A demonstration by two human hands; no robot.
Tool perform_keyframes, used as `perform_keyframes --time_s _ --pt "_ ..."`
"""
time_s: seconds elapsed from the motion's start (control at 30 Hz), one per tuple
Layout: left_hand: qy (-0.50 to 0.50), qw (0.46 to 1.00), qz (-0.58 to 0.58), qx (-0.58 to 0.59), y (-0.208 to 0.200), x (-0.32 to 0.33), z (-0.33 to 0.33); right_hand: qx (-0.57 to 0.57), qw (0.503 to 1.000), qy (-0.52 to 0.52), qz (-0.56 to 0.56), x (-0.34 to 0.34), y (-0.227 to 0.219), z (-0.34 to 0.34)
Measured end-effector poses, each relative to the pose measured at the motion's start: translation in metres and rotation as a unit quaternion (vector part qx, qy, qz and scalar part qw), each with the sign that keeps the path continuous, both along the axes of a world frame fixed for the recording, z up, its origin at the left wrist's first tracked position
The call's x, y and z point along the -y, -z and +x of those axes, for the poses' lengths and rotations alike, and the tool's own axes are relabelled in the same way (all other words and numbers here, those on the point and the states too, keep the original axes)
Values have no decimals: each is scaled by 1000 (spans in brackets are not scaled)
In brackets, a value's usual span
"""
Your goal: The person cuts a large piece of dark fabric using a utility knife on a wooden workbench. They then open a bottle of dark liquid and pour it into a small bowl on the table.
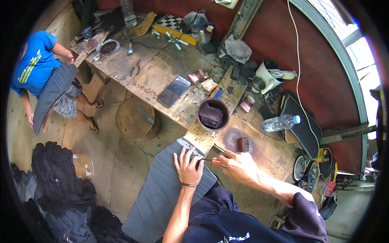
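Workshop floor of worn plywood sheets point(109, 162) surrounds a long, stained wooden workbench point(162, 77) set against a dark red wall point(324, 81).

Largest item in hand: a flat grey panel point(162, 194), long and rectangular, matte and lightly scuffed, running from the bench edge down toward the lower frame. Its upper end, a pale cut edge, rests on the bench just below a round brown container point(212, 114).

Left hand point(187, 166): flat on the upper end of the panel, fingers spread and pressing down, a thin band at the wrist.

Right hand point(239, 165): fingers closed around an orange-handled tool point(215, 162), its tip against the panel edge beside the left fingertips. The tool's kind cannot be determined.

Nearby: a clear water bottle point(279, 122), a dark phone point(173, 91), a small brown block point(243, 144).
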State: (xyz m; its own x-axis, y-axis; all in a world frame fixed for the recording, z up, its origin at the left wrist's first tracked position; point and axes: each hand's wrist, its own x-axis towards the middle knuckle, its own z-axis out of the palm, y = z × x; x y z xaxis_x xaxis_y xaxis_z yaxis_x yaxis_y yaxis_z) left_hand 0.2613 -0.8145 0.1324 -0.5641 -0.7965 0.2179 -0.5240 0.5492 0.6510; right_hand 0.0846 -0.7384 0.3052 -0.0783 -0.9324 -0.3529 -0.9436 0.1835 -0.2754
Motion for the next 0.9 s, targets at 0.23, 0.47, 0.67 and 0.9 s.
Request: perform_keyframes --time_s 0.23,0.47,0.67,0.9 --pt "-5 1000 -16 -1 1 -1 0 -45 995 -83 -18 22 -7 8" --pt "-1 1000 -18 20 0 0 1 -114 964 -239 -37 43 -10 21" --pt "1 1000 -5 9 2 -1 3 -105 951 -287 -37 49 -16 21" --pt "1 1000 -9 4 4 0 3 -100 963 -249 -31 52 -22 24"
